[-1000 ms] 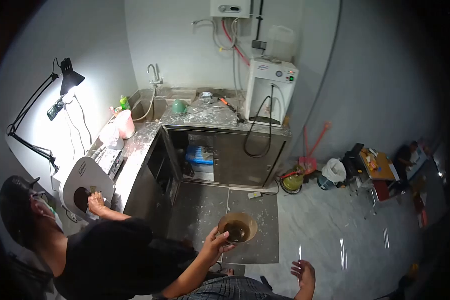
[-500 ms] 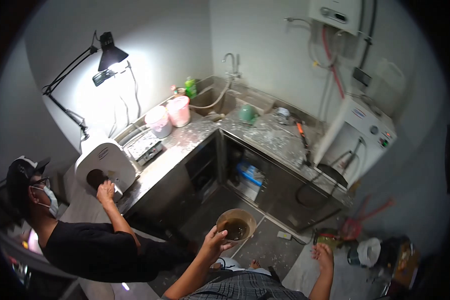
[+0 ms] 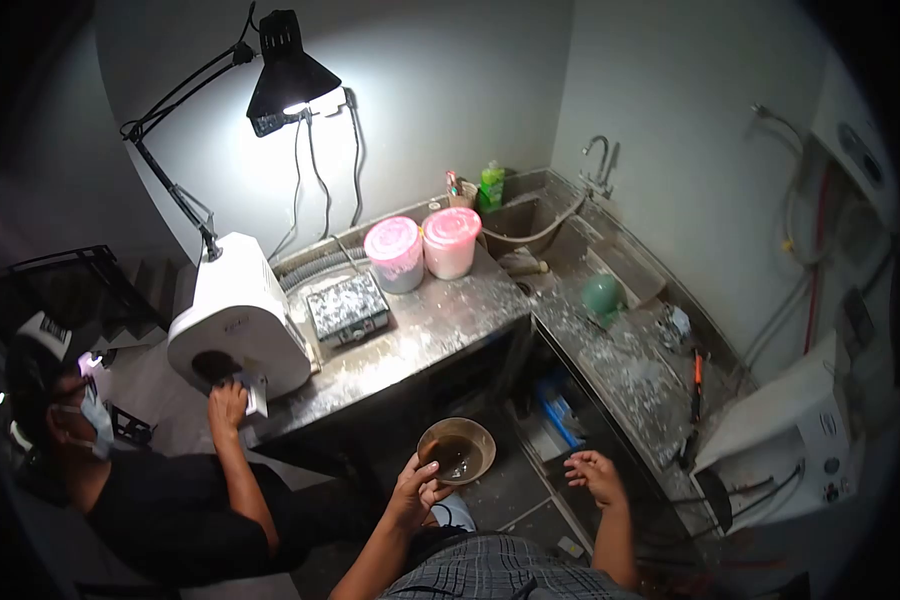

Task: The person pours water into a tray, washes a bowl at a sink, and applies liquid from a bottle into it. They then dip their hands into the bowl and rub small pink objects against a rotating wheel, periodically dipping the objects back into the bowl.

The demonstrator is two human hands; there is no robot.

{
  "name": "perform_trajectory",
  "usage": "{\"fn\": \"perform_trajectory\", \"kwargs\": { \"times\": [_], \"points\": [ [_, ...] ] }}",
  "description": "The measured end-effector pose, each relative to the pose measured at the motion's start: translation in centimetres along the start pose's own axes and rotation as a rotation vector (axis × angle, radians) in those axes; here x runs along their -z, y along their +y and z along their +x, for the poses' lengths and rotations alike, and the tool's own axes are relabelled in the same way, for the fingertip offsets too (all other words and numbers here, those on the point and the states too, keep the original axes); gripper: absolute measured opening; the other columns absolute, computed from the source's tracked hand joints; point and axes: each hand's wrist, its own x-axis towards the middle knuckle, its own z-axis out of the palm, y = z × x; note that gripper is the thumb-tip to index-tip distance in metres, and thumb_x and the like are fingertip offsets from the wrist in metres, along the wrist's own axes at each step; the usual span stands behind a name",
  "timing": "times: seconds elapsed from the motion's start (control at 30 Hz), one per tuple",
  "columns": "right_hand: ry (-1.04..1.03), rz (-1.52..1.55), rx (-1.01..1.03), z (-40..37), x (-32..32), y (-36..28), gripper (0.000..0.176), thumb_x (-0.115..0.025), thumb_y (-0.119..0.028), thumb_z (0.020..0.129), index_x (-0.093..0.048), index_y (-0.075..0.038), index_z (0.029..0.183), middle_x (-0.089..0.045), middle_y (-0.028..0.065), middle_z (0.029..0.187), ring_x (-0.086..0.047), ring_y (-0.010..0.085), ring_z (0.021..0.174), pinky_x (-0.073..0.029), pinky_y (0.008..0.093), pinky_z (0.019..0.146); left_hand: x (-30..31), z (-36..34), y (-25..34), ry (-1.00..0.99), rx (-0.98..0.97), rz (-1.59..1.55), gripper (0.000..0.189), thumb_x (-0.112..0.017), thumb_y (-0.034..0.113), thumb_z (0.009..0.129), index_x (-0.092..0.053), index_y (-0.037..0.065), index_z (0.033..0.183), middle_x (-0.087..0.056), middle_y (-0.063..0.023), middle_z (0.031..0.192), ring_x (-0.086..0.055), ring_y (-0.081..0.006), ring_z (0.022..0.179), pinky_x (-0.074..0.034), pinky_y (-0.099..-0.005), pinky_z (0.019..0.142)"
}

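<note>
My left hand [image 3: 411,492] grips a round tan bowl [image 3: 483,440] by its near left side, thumb over the rim and fingers beneath. Dark brownish liquid lies in the bottom of the bowl, with bright reflections on it. The bowl is held in front of my body, above the floor. To its right, my right hand [image 3: 597,478] hovers with fingers loosely bent and apart, holding nothing. It is nearest to the front of the right-hand counter [image 3: 570,345].
At left a person [image 3: 170,500] reaches to the round opening of a white machine [image 3: 240,330]. A scale-like box [image 3: 347,308], two pink-lidded tubs [image 3: 395,262], a sink [image 3: 525,222], a green rubber bowl [image 3: 602,294] and an orange-handled tool [image 3: 697,385] are on the counters. A black lamp [image 3: 288,75] shines above.
My view has swung left toward the lamp and white machine. My right hand has come up and inward, closer to the bowl. The bowl stays in my left hand.
</note>
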Motion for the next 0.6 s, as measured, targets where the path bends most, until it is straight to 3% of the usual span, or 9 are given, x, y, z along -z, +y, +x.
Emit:
{"fn": "perform_trajectory", "kwargs": {
  "times": [0.13, 0.27, 0.47, 0.6],
  "points": [
    [-0.024, -0.019, -0.157, 7.3, -2.0, -2.4, 0.019, -0.059, -0.013, 0.089, -0.056, -0.001, 0.103, -0.064, 0.013, 0.097, -0.063, 0.0177, 0.076, -0.055, 0.0293, 0.064, -0.6, 6.8, 5.9, 0.016, -0.036, 0.055, 0.053, -0.063, 0.017, 0.084, -0.04, 0.006, 0.131, -0.055, -0.011, 0.117, -0.063, -0.0186, 0.097, -0.056, -0.0316, 0.078],
    [0.033, -0.102, -0.027, 14.6, -2.0, -6.6, 0.018, -0.064, -0.013, 0.085, -0.057, -0.005, 0.099, -0.063, 0.0059, 0.09, -0.061, 0.0139, 0.075, -0.051, 0.0262, 0.061, -0.2, 13.8, 9.8, 0.001, 0.005, 0.117, 0.057, -0.063, 0.016, 0.084, -0.038, 0.005, 0.134, -0.056, -0.0113, 0.117, -0.064, -0.0199, 0.094, -0.056, -0.0304, 0.077],
    [0.176, -0.165, 0.227, 27.3, 0.0, -13.9, 0.021, -0.07, -0.008, 0.078, -0.057, -0.006, 0.094, -0.06, 0.0004, 0.086, -0.055, 0.0085, 0.073, -0.044, 0.0233, 0.059, -1.0, 22.8, 12.4, 0.01, 0.052, 0.079, 0.062, -0.063, 0.01, 0.084, -0.031, 0.007, 0.137, -0.054, -0.016, 0.119, -0.063, -0.0264, 0.097, -0.053, -0.038, 0.083],
    [0.212, -0.348, 0.464, 39.3, 2.5, -19.5, 0.037, -0.076, -0.015, 0.074, -0.056, -0.002, 0.102, -0.061, 0.0049, 0.093, -0.057, 0.0128, 0.081, -0.047, 0.0279, 0.072, -3.4, 27.9, 13.5, 0.008, 0.007, 0.075, 0.06, -0.06, 0.006, 0.084, -0.031, 0.008, 0.137, -0.052, -0.0159, 0.121, -0.062, -0.0274, 0.1, -0.053, -0.0391, 0.085]
  ]
}}
